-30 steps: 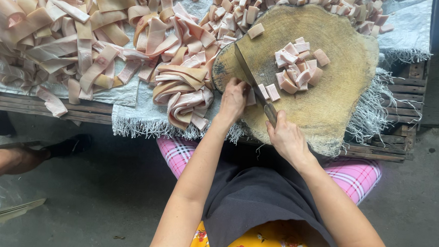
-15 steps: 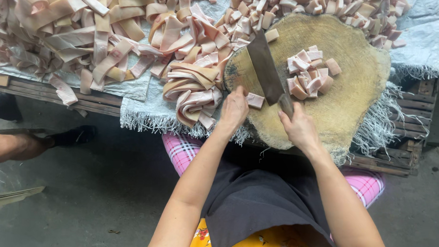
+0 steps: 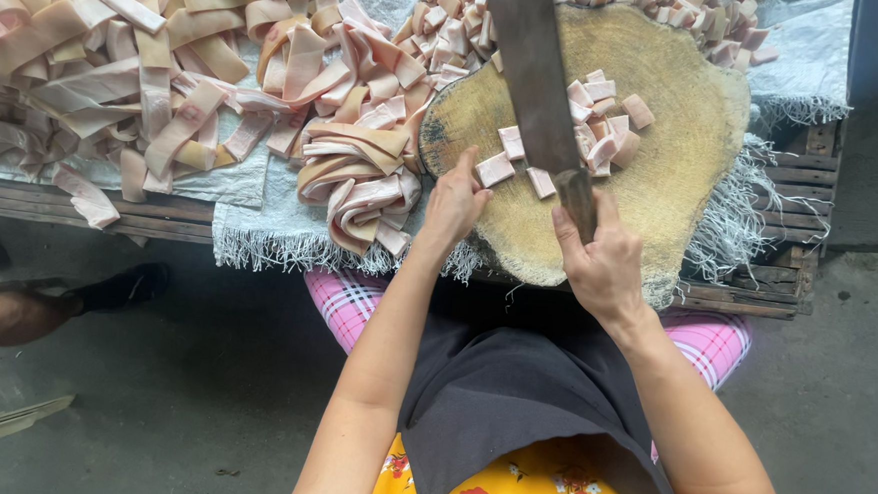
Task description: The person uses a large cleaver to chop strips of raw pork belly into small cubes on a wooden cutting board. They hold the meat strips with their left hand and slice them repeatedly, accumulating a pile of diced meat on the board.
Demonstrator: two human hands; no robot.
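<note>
My right hand (image 3: 603, 261) grips the handle of a large cleaver (image 3: 533, 77), whose dark blade is raised and points away over the round wooden chopping block (image 3: 688, 180). My left hand (image 3: 453, 203) rests at the block's left edge, fingertips touching a small pale pink cut piece (image 3: 494, 169). Several more cut squares (image 3: 601, 120) lie in a cluster on the block, right of the blade.
A heap of long pale pink strips (image 3: 158, 72) covers a grey woven sheet (image 3: 260, 228) on a wooden pallet table (image 3: 757, 294). More cut pieces (image 3: 450, 27) pile behind the block. Another person's foot in a dark sandal (image 3: 106, 290) is at the left on the concrete floor.
The cleaver has risen from a slanted position on the block and now points straight away. My left hand stays at the block's left edge. The camera has moved closer.
</note>
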